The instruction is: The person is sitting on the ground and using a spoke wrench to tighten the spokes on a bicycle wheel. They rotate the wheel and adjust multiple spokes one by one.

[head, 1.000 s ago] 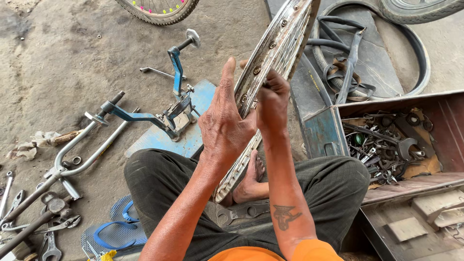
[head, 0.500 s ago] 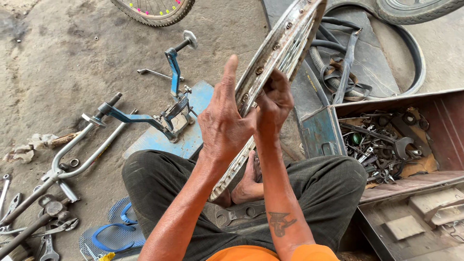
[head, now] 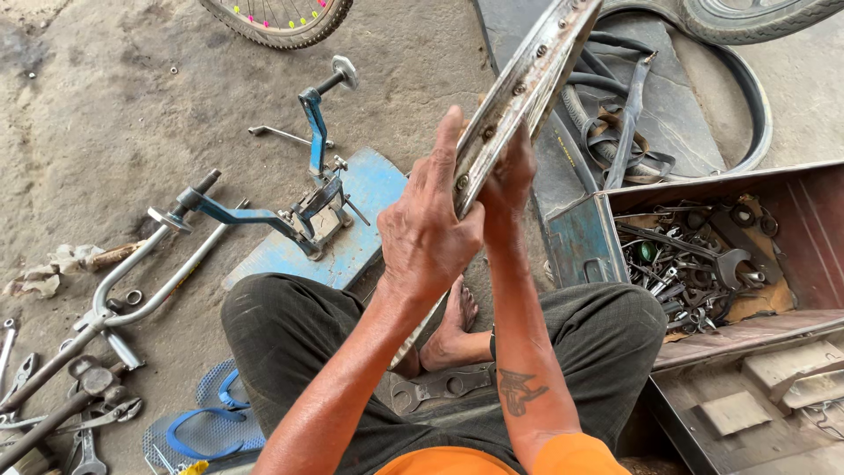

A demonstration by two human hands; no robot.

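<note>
Holding a bare metal bike rim [head: 519, 92] upright between both hands, person sits cross-legged on the concrete floor [head: 105, 105]; rim runs diagonally from top right down toward the lap, lower part hidden behind arms. Left hand [head: 429, 224] lies against the rim's near side, palm on it, fingers mostly straight, not fully wrapped. Right hand [head: 510, 171] is closed round the rim from behind, fingers curled over the edge.

Handling, as a guess: rim looks stiff, light for its size, worn and prob. a bit gritty, w/ spoke holes and edges that could nick skin. Best held on the flat side walls, two hands spread apart, not by the edge.

Nearby: blue stand w/ clamp [head: 308, 207] at left, open metal box of nuts and parts [head: 694, 259] at right, wrenches [head: 83, 422] and blue sandal [head: 207, 422] lower left.
</note>
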